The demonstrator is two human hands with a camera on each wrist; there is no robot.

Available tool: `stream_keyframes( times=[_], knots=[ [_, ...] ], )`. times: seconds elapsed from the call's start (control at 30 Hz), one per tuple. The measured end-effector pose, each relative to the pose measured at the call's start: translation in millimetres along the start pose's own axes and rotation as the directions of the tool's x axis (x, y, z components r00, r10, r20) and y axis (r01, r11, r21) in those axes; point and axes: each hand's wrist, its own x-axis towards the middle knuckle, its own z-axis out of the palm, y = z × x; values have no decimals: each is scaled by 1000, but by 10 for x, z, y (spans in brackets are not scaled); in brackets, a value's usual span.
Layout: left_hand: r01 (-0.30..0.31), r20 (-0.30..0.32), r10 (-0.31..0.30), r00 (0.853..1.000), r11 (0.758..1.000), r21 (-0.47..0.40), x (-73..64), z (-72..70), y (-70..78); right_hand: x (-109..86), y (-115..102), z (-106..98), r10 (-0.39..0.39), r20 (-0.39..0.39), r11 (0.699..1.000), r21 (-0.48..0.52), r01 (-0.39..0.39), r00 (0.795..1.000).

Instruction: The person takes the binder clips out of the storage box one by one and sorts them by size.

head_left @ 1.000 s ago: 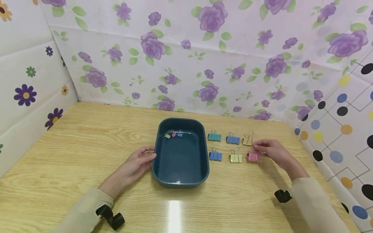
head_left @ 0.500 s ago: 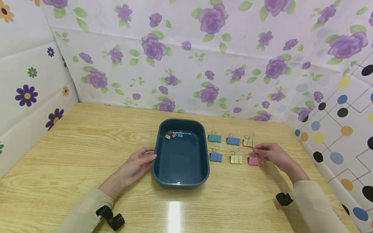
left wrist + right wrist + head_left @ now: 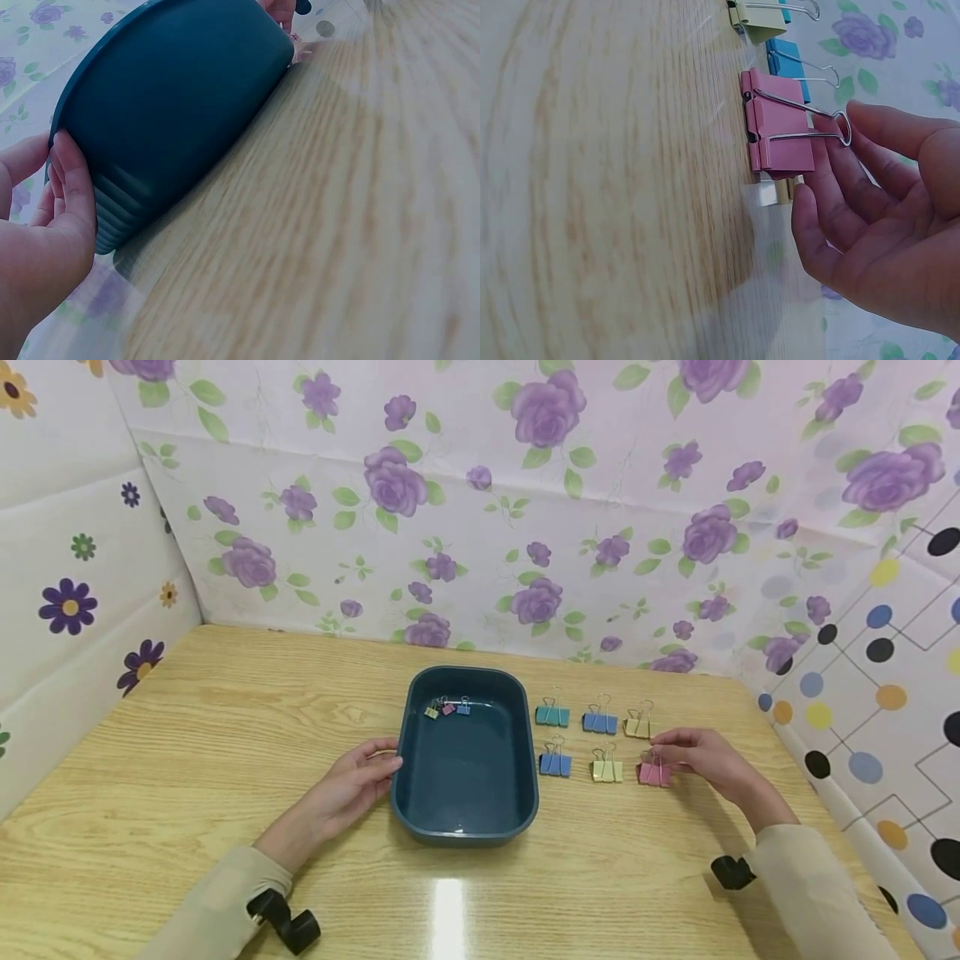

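My left hand (image 3: pixel 356 785) holds the left side of a dark teal tray (image 3: pixel 457 837), thumb and fingers at its rim in the left wrist view. Three small binder clips (image 3: pixel 447 707) lie in the tray's far left part. On the right, my right hand (image 3: pixel 705 760) pinches the wire handles of a large pink binder clip (image 3: pixel 784 124), which stands on the table. It ends the near row, beside a yellow binder clip (image 3: pixel 607 770) and a blue binder clip (image 3: pixel 555 765).
Behind that row stand a teal clip (image 3: pixel 552 717), another blue clip (image 3: pixel 600 723) and another yellow clip (image 3: pixel 637 727). The wooden table (image 3: pixel 225 718) ends at a flowered cloth (image 3: pixel 450 527) at the back. A dotted cloth (image 3: pixel 885 693) borders the right side.
The right hand and the pink binder clip have come slightly lower and nearer, mostly between the first two frames. The left hand has stayed at the tray.
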Motion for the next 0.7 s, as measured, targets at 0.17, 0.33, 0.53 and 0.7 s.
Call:
stream_keyframes(
  times=[0.17,0.33,0.53,0.7],
  knots=[
    [-1,8,2,1000,1000,-11,-9,-2,2,-2,-1,4,-7,-1,1000,-5,7,1000],
    [-1,6,1,1000,1000,-9,-9,0,4,5,16,-17,-9,10,1000,-7,9,1000],
    [2,6,-2,1000,1000,-8,-5,0,3,6,9,-63,0,-3,999,-40,0,1000],
    [2,6,-1,1000,1000,-14,-10,0,6,14,-55,-121,-32,-31,997,-73,30,999]
  ],
)
